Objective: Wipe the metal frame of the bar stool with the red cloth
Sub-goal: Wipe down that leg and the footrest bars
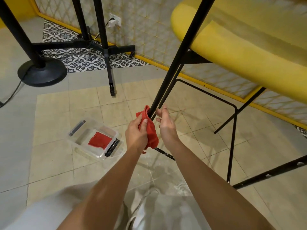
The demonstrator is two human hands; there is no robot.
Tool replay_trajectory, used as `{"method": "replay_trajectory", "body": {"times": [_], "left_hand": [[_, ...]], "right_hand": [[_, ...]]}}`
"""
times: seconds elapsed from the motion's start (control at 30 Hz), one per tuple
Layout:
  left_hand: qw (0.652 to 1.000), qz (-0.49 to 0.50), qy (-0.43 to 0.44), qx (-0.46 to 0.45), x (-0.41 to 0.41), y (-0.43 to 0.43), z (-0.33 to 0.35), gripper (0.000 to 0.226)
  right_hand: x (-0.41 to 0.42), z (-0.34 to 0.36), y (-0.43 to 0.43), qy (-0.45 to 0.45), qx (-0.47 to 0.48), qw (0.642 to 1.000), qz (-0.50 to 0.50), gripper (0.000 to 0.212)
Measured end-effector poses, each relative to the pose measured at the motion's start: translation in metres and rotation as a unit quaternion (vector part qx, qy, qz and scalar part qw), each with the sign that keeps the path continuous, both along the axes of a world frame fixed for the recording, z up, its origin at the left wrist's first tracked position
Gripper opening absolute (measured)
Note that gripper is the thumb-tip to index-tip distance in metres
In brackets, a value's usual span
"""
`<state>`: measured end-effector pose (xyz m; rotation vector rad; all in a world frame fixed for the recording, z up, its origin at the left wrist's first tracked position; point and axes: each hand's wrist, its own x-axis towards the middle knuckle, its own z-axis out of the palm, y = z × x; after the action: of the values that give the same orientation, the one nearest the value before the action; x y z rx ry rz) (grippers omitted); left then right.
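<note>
Pinching a fold of the red cloth (148,130) between thumb and curled fingers, my left hand (136,132) presses the upper bunch of fabric against the left side of the black metal leg (174,58). My right hand (166,124) sits on the other side of that same leg, its fingers (159,112) loosely spread and half curled toward the tube, holding nothing; whether the fingertips touch the metal I cannot tell.

What matters for the next stroke is the leg's long axis. It runs on a slant, from the hands up and to the right toward the underside of the yellow seat (249,52), and downward behind the cloth toward the floor. The unwiped length, as I judge it, lies mostly above the fingers, so the cloth would have to slide up along that slant. My left hand is the nearer one, already bearing on the tube through the fabric.

The frame is thin, matte black tubing, with a slimmer rod running just beside the main leg, and a footrest bar (206,92) branching off to the right. Pale specks show on the lower rails (274,171) near the floor.

Further out, a clear plastic tray (79,138) lies on the tiles to the left, with a second red rag (100,140) inside.
</note>
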<state>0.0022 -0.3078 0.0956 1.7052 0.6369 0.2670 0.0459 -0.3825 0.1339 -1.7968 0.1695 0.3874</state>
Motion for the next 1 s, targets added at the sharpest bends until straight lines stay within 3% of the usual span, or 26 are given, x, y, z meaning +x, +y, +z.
{"method": "replay_trajectory", "body": {"times": [0.23,0.57,1.0], "left_hand": [[0.995,0.011,-0.084,-0.045,0.006,-0.008,0.033,0.033],[0.997,-0.006,-0.076,0.003,0.003,-0.005,0.004,0.036],[0.981,-0.113,0.157,0.011,0.013,0.034,-0.057,0.031]], "right_hand": [[0.007,0.002,0.001,0.055,0.033,0.997,-0.029,0.053],[0.011,-0.027,0.005,0.028,0.016,0.999,-0.005,0.063],[0.018,-0.066,-0.001,0.043,-0.029,0.998,0.042,0.057]]}}
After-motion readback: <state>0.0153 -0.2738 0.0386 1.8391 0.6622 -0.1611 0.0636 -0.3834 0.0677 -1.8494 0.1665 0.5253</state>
